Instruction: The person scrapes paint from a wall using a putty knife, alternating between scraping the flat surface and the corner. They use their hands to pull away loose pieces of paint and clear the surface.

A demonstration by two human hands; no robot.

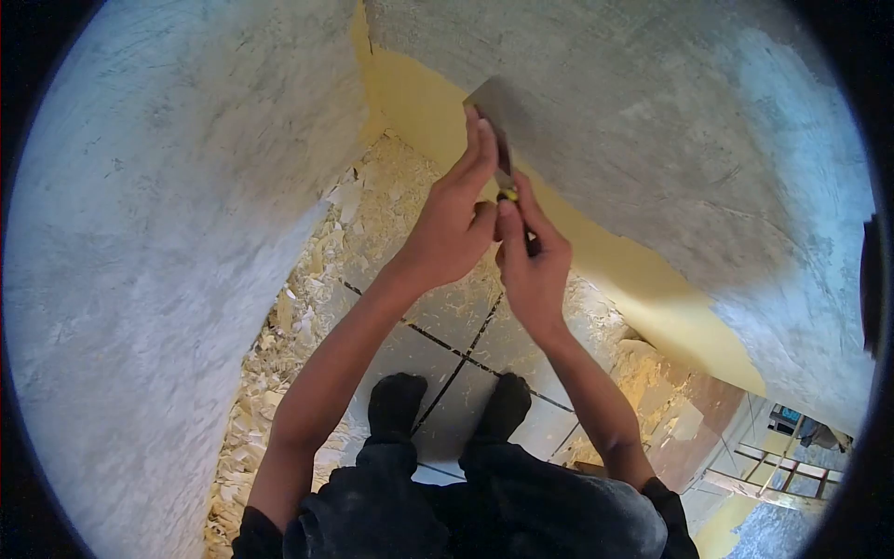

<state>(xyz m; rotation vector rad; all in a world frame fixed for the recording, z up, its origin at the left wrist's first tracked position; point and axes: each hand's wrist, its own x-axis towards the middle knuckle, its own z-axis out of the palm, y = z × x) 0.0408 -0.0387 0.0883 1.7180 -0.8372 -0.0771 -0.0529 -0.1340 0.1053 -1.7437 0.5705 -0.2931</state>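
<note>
My right hand (540,270) is wrapped round the dark handle of a scraper (499,114). Its wide metal blade leans against the grey wall (670,140), just above a strip of yellow paint (424,104). My left hand (452,219) lies along the blade's left side, fingers stretched out and touching it, with the thumb near my right thumb. The yellow strip runs along the foot of this wall from the corner toward the lower right. Above it the surface is bare and grey, with scrape marks.
Another grey scraped wall (168,233) rises on the left. Paint flakes (270,373) lie thickly along its base and in the corner. My feet in dark socks (399,405) stand on grey floor tiles (456,321). At lower right are a brown board (694,396) and a ladder-like frame (782,470).
</note>
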